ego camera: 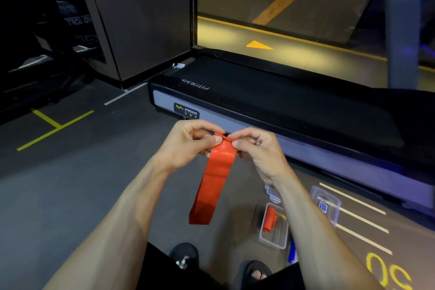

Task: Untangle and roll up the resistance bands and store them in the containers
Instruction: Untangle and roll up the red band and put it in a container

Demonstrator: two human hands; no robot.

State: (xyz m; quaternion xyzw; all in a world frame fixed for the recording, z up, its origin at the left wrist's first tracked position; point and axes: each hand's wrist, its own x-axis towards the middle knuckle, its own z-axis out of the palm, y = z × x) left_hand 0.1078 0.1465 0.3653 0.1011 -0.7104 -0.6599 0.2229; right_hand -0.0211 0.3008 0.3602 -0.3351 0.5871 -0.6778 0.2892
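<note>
The left hand (pixel 188 142) pinches the top edge of the red band (pixel 217 176) between thumb and fingers, and the right hand (pixel 255 148) pinches the same edge just beside it, so the band hangs flat and straight below both hands, above the floor (pixel 70 183). If the first fold starts crooked, the roll would likely wander sideways and come out too wide for a box; a loose pinch could let the springy rubber snap open. Lower right on the floor, an open clear container (pixel 274 240) already holds a rolled red band (pixel 269 219), with another clear container (pixel 326 203) near it beside the treadmill (pixel 270 101).
</note>
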